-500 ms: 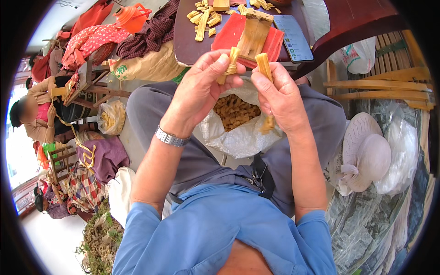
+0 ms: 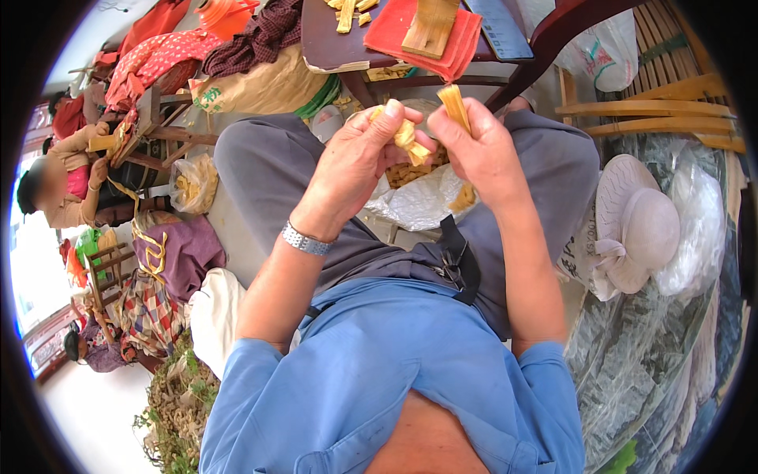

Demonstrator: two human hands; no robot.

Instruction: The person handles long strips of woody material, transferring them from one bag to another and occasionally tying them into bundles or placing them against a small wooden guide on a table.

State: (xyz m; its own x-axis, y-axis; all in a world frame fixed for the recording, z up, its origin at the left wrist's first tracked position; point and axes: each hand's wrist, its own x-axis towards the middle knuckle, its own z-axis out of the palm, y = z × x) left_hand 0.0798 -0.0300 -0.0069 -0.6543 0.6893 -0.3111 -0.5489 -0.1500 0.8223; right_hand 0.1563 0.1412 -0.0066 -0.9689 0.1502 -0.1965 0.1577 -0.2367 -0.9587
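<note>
In front of my knees, my left hand [image 2: 355,162] pinches a short yellow knotted strip [image 2: 410,142] between thumb and fingers. Close beside it, my right hand [image 2: 485,158] is closed around a bundle of flat yellow strips [image 2: 454,109], whose upper end sticks out above the thumb. A browner end [image 2: 463,197] shows below that hand. The hands are slightly apart. Below them, between my legs, is a white woven sack [image 2: 414,207] with yellow-brown pieces [image 2: 404,174] inside, partly hidden by my hands. What the strips are made of I cannot tell.
Ahead stands a dark table [image 2: 328,51] with a red cloth [image 2: 387,31], a wooden block [image 2: 430,30], a phone [image 2: 505,35] and loose yellow strips [image 2: 346,16]. A hat [image 2: 643,221] and plastic sheeting lie at right. Another person [image 2: 75,189] sits at far left.
The view has shifted, so the table sits higher in the picture. The knotted strip in my left hand has tipped from nearly upright to slanting down toward my right hand.
</note>
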